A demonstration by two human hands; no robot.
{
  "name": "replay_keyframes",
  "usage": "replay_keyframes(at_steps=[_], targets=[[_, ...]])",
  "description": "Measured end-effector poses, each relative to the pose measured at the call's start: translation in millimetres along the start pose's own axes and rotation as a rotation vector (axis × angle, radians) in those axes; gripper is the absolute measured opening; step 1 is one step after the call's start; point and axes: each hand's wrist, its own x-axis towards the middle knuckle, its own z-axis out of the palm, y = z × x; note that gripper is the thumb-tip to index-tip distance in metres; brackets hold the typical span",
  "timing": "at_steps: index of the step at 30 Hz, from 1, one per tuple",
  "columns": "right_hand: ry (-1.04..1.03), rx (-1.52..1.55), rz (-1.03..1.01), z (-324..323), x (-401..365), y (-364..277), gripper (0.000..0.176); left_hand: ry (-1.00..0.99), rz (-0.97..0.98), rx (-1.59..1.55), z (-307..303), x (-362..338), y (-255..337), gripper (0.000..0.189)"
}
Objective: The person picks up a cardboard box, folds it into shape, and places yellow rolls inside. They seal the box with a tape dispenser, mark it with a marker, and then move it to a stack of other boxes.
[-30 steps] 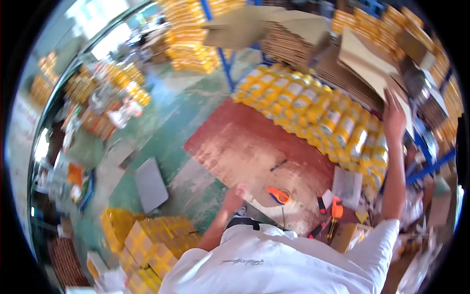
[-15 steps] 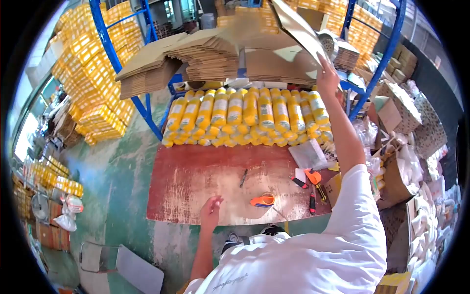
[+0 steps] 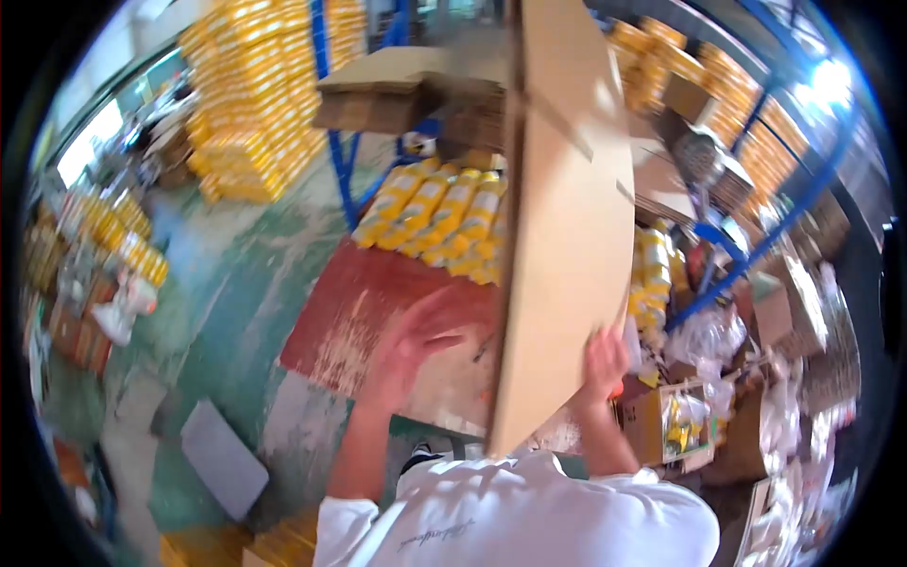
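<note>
A large flattened cardboard box [image 3: 567, 227] stands upright on edge in front of me, over the red worktable [image 3: 326, 317]. My right hand [image 3: 605, 364] grips its lower right edge, with part of the fingers hidden. Left of the cardboard is my left hand [image 3: 408, 345], fingers apart and blurred, holding nothing. A gap separates it from the sheet. The cardboard covers most of the tabletop. Yellow-wrapped rolls [image 3: 453, 213] lie stacked at the table's back, partly hidden behind the sheet.
Flat cardboard stacks [image 3: 378, 80] rest on a blue-framed shelf [image 3: 345, 175]. Open boxes with plastic bags [image 3: 709, 331] crowd the right side. A grey chair or stool [image 3: 224, 458] stands on the green floor at left. Yellow packages [image 3: 260, 104] are piled high behind.
The flattened box has come down from the shelf toward me in my right hand. My left hand has risen with fingers spreading. My view has turned right.
</note>
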Motion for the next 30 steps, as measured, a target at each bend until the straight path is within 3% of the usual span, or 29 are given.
replay_keyframes(at_steps=[2,5,7,10,11,13,14,16,18,20,22,23,25,27,28,30], targets=[[-0.069,0.154,-0.15,-14,-11,-57,0.024,-0.007,0.018,0.078,11,-17,37,0.097],[-0.109,0.623,-0.067,-14,-42,-130,0.021,-0.123,-0.185,0.187,4,-61,74,0.102],[-0.153,0.865,-0.061,-10,-63,-158,0.026,-0.193,-0.133,0.104,-4,-98,69,0.095],[-0.24,1.048,-0.064,-2,-65,-190,0.034,0.404,-0.324,0.123,6,-156,64,0.067],[-0.303,1.106,-0.079,2,-68,-195,0.036,0.58,-0.291,0.146,3,-164,58,0.054],[-0.416,1.207,-0.184,17,-71,-209,0.043,0.675,-0.373,0.226,-12,-182,57,0.052],[-0.598,1.286,-0.307,24,-73,-211,0.056,0.722,-0.411,0.267,-22,-190,55,0.051],[-1.075,1.53,-0.338,37,-59,-215,0.065,0.724,-0.407,0.476,-45,-203,41,0.049],[-1.277,1.712,-0.061,62,-81,-229,0.075,0.686,-0.457,0.74,-65,-208,26,0.049],[-1.413,1.694,0.279,90,-64,-236,0.068,0.708,-0.488,0.913,-76,-207,9,0.053],[-1.404,1.792,0.697,132,-46,-248,0.071,0.68,-0.476,1.05,-89,-204,-10,0.055],[-1.26,1.907,0.928,154,-41,-258,0.074,0.673,-0.535,1.038,-92,-202,-14,0.056],[-1.118,1.716,0.916,191,-17,-266,0.081,0.633,-0.636,0.999,-90,-195,-23,0.055],[-1.143,1.697,0.965,212,-2,-274,0.086,0.565,-0.714,0.971,-92,-192,-37,0.056],[-1.161,1.685,0.988,220,-1,-271,0.088,0.533,-0.677,0.964,-95,-192,-48,0.056],[-1.161,1.471,0.82,234,-32,-267,0.092,0.482,-0.604,0.941,-102,-193,-70,0.056]])
